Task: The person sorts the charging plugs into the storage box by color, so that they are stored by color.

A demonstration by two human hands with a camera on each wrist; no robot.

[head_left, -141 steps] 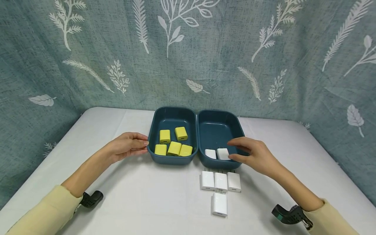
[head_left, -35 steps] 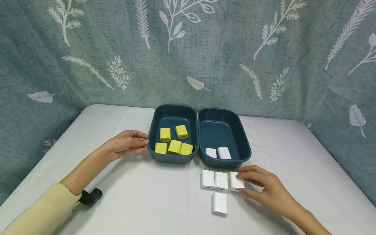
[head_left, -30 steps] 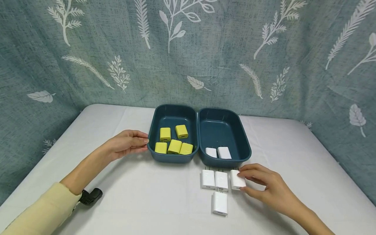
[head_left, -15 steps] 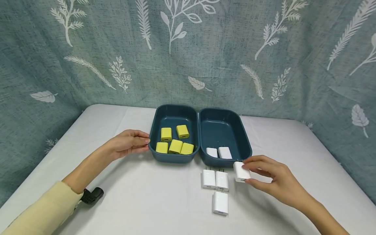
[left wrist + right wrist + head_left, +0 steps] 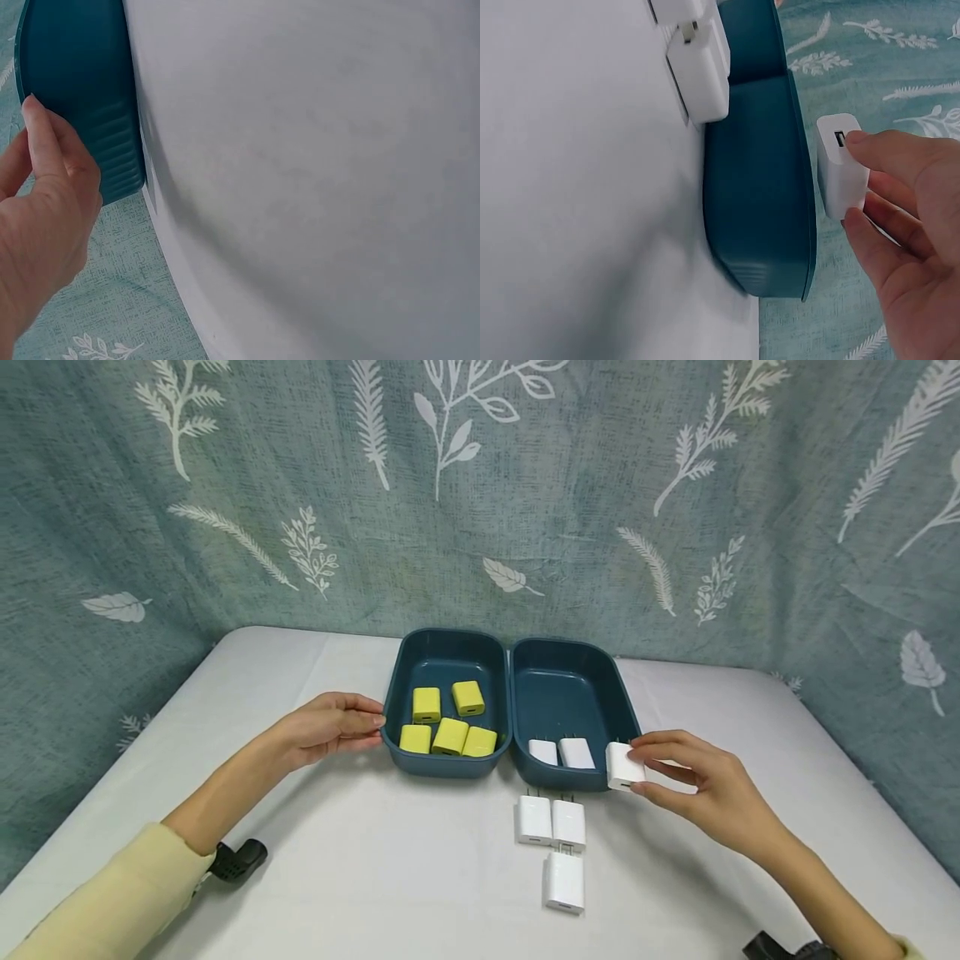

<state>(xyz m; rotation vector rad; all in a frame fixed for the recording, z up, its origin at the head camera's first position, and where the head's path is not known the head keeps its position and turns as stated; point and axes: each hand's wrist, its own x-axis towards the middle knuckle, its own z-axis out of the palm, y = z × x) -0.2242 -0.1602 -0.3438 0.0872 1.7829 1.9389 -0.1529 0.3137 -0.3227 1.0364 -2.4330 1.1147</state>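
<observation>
My right hand (image 5: 708, 781) pinches a white USB wall charger (image 5: 625, 767) between thumb and fingertips, its prongs pointing away from me. In the right wrist view, this charger (image 5: 843, 166) is raised beside the bin's rim, with its USB port showing. The right blue bin (image 5: 573, 693) has two white chargers (image 5: 576, 753) near its front wall. At the left blue bin (image 5: 447, 767), my left hand (image 5: 330, 727) rests its fingertips and thumb against the outer side. Yellow chargers (image 5: 450, 737), several of them, lie inside that bin. The left wrist view shows the left hand (image 5: 56, 191) touching the bin's wall.
Three white chargers lie on the white table (image 5: 420, 860) before the right bin: a left one (image 5: 534, 820), a right one (image 5: 568, 824) and a nearer one (image 5: 564, 882). Behind the table hangs a leaf-patterned curtain (image 5: 555, 560). The two bins stand side by side.
My right hand came back from the right bin, picked up the rightmost white charger of the row and lifted it to the bin's front right rim. The left hand has stayed at the left bin.
</observation>
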